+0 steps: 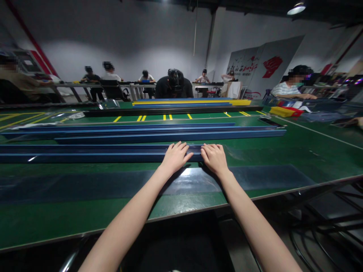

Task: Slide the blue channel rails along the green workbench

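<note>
A long blue channel strip (113, 155) lies lengthwise across the table, its far left part running out of view. Near its right end, my left hand (176, 155) grips it, fingers over the far edge and thumb on the near side. Just to the right, my right hand (214, 156) closes over the end of the same strip and hides that end. A flat, clear plastic sheet (93, 185) lies on the green table between the strip and me, under my forearms.
Beyond the strip lie more blue channel strips (170, 135), a long black bar (176, 111) and a yellow strip (238, 102). A phone (272, 122) and a yellow tray (281, 111) are on the right. A person (174, 85) bends over the table's far side; others sit farther back.
</note>
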Demonstrator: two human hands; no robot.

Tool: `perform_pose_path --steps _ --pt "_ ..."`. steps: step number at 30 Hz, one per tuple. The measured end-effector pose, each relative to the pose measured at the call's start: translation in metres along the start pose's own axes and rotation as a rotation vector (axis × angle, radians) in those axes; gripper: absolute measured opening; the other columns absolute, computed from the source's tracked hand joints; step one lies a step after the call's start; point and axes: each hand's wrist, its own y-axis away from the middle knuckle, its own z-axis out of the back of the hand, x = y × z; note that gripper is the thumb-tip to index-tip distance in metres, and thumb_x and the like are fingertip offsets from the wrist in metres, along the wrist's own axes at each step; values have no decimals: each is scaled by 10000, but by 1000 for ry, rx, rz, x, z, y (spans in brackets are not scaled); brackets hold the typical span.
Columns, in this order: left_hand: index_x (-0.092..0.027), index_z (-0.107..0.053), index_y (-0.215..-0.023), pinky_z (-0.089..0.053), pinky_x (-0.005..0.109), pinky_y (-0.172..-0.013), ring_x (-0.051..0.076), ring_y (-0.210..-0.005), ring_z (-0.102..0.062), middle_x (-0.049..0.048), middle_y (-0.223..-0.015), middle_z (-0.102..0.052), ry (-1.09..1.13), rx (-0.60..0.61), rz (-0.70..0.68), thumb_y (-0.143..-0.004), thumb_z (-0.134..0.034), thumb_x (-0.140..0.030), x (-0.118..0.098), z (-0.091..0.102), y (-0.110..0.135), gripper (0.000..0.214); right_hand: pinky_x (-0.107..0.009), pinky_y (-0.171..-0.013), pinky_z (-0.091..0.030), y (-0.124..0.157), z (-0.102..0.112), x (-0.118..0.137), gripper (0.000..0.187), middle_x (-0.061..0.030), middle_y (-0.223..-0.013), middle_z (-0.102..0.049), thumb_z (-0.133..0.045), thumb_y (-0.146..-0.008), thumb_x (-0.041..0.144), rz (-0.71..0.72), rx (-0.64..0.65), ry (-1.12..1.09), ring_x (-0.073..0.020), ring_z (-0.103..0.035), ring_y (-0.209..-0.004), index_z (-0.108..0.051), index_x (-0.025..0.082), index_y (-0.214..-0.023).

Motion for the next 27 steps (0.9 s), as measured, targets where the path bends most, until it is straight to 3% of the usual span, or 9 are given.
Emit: perform_pose_path --steps 4,10,14,17,22,27 --pt "-204 -512 -1195 -320 363 -989 219 -1226 -402 42 -1307 -487 26 38 -44 -899 -328 -455 -1 -3 0 430 -323 -832 -247 0 -1 0 324 -50 -1028 -669 -336 -899 285 32 0 -27 -164 -556 -925 -641 177 -913" --pt "-197 -567 -1094 -356 331 -910 202 -1103 -507 51 -1173 -589 21 14 -12 -908 -302 -453 4 2 -2 413 -327 -789 -243 -1 1 -6 347 -63 -883 -689 -311 -900 273 -163 -86 64 -165 -572 -829 -630 164 -817" --pt "-178 -619 -949 -370 331 -824 208 -941 -565 69 -973 -644 -45 -21 88 -910 -281 -454 7 8 -3 437 -323 -761 -238 0 0 -10 378 -66 -784 -681 -293 -900 276 -272 -115 114 -166 -569 -777 -610 165 -726" --pt "-162 -628 -886 -369 342 -776 225 -907 -562 88 -939 -639 -88 -43 181 -911 -283 -439 8 11 -2 443 -321 -755 -236 0 0 -10 400 -62 -736 -674 -283 -902 279 -286 -95 128 -163 -566 -741 -595 169 -677" --pt "-158 -622 -891 -372 342 -755 234 -911 -548 89 -944 -640 -100 -70 199 -910 -292 -426 7 8 -1 425 -323 -769 -247 0 1 -7 377 -66 -757 -677 -297 -900 291 -183 -50 115 -170 -566 -755 -601 167 -712" --pt "-186 -595 -1011 -375 320 -828 199 -1019 -515 50 -1098 -617 -38 -36 26 -914 -330 -353 5 2 0 328 -308 -794 -275 -1 -1 -2 326 -90 -1012 -660 -337 -890 301 67 14 56 -185 -552 -915 -624 147 -899"
